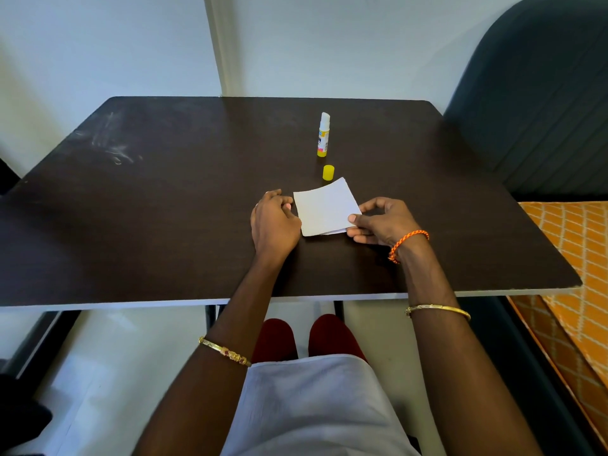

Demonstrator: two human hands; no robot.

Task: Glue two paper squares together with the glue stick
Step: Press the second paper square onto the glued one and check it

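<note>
Your right hand [383, 222] pinches the near right corner of the stacked paper squares [324, 207] at frame centre; your left hand [273, 218], fingers curled, touches their left edge. Just above stand the yellow cap [328, 172] and uncapped glue stick [323, 134] on the dark table [148, 209].

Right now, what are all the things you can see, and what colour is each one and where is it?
Dark brown wooden table: one, fills the middle.
Uncapped yellow glue stick: one, upright, far side of table.
Small yellow plastic cap: one, between stick and paper.
White paper squares: two, stacked, table centre.
Dark padded chair: one, right.
Orange patterned cloth: one, right edge.
Left hand: touches the squares' left edge.
Right hand: pinches the squares' right corner; orange thread bracelet.
</note>
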